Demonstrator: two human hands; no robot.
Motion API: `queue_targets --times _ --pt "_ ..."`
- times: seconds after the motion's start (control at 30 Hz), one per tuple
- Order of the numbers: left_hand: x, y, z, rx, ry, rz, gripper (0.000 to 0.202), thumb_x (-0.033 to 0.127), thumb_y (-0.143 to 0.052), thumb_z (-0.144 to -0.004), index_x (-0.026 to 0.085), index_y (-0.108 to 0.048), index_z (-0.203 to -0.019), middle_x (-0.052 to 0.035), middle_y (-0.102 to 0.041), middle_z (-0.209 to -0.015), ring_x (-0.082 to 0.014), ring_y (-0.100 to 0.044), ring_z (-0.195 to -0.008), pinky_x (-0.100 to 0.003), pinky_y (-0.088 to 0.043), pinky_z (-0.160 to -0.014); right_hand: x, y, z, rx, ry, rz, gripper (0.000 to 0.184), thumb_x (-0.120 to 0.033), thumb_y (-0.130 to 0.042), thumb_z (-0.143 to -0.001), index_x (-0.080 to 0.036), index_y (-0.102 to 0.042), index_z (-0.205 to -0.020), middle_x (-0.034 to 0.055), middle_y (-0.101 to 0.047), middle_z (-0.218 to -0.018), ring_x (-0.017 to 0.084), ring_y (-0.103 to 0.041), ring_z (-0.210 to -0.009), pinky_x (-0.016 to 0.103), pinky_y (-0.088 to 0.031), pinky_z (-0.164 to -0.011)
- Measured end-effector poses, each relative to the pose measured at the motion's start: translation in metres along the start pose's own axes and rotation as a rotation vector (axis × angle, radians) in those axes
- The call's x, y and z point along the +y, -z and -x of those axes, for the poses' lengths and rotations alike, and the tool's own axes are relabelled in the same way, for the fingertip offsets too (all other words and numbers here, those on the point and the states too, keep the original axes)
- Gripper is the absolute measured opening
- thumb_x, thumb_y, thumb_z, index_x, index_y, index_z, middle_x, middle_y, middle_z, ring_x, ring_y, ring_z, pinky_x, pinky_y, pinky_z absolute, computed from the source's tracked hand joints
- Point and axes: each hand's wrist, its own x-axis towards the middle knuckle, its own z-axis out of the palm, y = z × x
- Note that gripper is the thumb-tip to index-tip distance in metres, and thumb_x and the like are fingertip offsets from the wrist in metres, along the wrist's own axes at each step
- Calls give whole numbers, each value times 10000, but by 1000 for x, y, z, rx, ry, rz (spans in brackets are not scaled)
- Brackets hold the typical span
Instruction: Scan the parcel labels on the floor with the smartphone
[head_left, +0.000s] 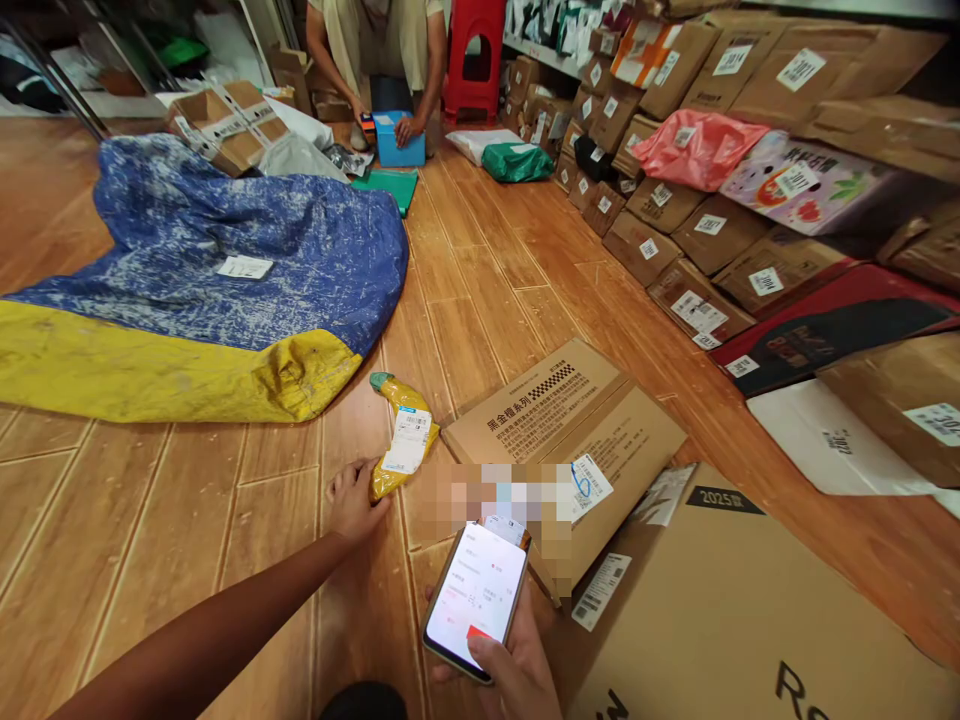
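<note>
My left hand (351, 500) reaches out over the wooden floor and grips the near end of a small yellow parcel (401, 435) with a white label. My right hand (517, 670) holds a smartphone (475, 597) with its lit screen facing up, thumb on the lower edge. Just right of the parcel lies a flat brown cardboard box (562, 430) with printed text and a shipping label. A larger cardboard box (720, 610) sits at the bottom right, under my right hand's side.
A big blue and yellow woven sack (202, 290) lies on the floor at left. Stacked cardboard parcels (690, 230) line the right wall. Further back another person (382, 60) crouches over a blue box (397, 140) beside a red stool (472, 60).
</note>
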Motion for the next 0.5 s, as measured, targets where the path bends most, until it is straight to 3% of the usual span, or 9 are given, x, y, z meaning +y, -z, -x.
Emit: queue_targets --times 0.33,0.5 --pt "1 0 0 -2 12 -13 537 252 -606 -756 196 -490 -1277 -112 -499 -1175 -307 -451 -1119 -457 -333 -930 -3 2 9 -24 -20 -12 1266 -309 -804 -579 -249 124 -1438 65 -731 -913 271 -676 -775 347 -561 -530" --pt "4 4 1 -15 14 -9 544 238 -618 -745 194 -494 -1273 -113 -499 -1168 -302 -460 -1099 -446 -329 -931 -2 1 11 -15 -23 -33 1269 -290 -804 -572 -237 119 -1442 71 -738 -905 285 -685 -811 365 -574 -559"
